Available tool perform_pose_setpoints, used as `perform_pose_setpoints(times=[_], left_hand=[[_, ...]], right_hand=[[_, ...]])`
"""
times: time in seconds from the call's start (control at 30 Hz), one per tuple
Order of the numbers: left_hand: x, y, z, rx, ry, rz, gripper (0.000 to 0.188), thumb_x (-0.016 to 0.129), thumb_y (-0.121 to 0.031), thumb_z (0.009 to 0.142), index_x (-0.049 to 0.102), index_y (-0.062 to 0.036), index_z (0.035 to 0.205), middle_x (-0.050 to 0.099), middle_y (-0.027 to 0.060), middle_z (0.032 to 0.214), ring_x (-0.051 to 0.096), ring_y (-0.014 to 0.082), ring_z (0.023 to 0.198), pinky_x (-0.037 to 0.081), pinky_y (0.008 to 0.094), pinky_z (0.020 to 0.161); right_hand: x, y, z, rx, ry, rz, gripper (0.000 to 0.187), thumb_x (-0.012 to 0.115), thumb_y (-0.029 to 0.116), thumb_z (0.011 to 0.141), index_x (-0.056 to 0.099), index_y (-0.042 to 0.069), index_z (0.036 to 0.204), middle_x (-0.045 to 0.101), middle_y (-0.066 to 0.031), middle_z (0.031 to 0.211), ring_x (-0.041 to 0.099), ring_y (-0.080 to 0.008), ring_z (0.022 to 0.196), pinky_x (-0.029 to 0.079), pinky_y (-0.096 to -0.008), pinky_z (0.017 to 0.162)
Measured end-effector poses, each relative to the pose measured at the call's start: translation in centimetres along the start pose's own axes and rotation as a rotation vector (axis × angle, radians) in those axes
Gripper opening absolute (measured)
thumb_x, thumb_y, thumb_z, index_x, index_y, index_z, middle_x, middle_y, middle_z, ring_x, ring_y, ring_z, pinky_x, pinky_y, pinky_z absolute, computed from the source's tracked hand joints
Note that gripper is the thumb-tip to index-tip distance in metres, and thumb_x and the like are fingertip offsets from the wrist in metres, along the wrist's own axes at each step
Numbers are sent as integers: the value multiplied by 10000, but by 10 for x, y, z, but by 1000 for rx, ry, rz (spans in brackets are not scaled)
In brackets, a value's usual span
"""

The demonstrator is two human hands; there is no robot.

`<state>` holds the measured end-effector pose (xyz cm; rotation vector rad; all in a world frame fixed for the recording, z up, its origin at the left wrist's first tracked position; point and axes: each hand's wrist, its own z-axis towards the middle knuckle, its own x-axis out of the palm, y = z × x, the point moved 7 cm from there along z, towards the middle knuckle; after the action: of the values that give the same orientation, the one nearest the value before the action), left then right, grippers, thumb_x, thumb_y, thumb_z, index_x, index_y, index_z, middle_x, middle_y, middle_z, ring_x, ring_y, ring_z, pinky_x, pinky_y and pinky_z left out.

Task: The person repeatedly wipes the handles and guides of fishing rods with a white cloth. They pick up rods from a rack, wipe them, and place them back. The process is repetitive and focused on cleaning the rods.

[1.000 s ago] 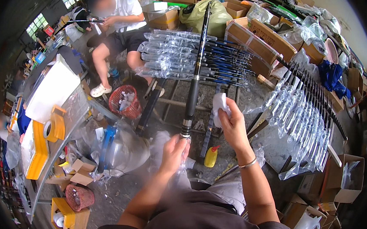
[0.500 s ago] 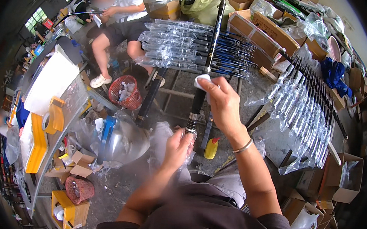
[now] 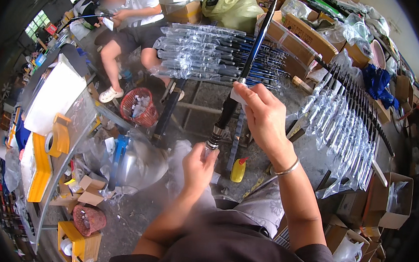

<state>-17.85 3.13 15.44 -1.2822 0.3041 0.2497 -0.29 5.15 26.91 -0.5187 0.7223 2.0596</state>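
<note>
Since the earlier frames, the right hand (image 3: 268, 117) has come from beside the long, glossy black fishing rod (image 3: 251, 55) onto it, and the rod's upper end has swung toward the person's right. Both hands are engaged. The left hand (image 3: 199, 167) is closed around the lower end, just below the silver-ringed fitting (image 3: 215, 137); the right presses a small white wad (image 3: 237, 96), cloth or paper undetermined, against the rod near the top of its dark grip.

Handling, as assessed: light for its length, stiff in the lower part, probably slippery along the polished shaft. Sound holding points are the thick grip and the lower end.

Position: in front of the torso, slanting up and rightward, with the shaft extending well beyond the right hand. Past it, clear-plastic-wrapped rods (image 3: 191, 55) lie side by side.
</note>
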Motion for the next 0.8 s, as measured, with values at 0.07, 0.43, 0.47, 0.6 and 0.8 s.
perform_pose_setpoints(times=[0.07,0.43,0.47,0.6,0.8], left_hand=[[-3,-2,-3,29,-39,58,158,696,-98,821,577,-5,869,540,74,603,473,130,500,390,274,487],[-8,12,0,121,-99,146,155,706,-81,788,580,-17,851,589,127,659,573,279,547,441,340,519],[-8,14,0,115,-93,150,151,703,-79,789,581,-17,853,594,128,665,585,284,559,446,343,525],[-7,11,2,145,-126,142,144,692,-81,800,587,-12,871,610,130,684,597,283,573,452,332,534],[-6,18,6,-35,22,-7,146,635,-124,865,591,-1,930,615,84,676,577,159,572,443,293,542]], right_hand=[[8,2,-6,14,-8,-14,451,573,-94,709,597,54,1135,536,-101,793,568,-289,667,484,-371,592],[16,23,-22,56,2,134,336,585,-22,711,587,21,1044,510,-103,734,571,-278,631,478,-371,545],[11,17,-9,75,-30,45,334,585,-23,725,578,25,1055,509,-107,738,563,-285,614,468,-372,531],[24,21,-10,67,40,-72,303,588,3,738,575,35,1039,516,-93,735,563,-269,583,466,-366,509],[40,42,-47,38,96,264,359,613,-28,691,601,28,1046,532,-102,752,584,-277,611,496,-362,539]])
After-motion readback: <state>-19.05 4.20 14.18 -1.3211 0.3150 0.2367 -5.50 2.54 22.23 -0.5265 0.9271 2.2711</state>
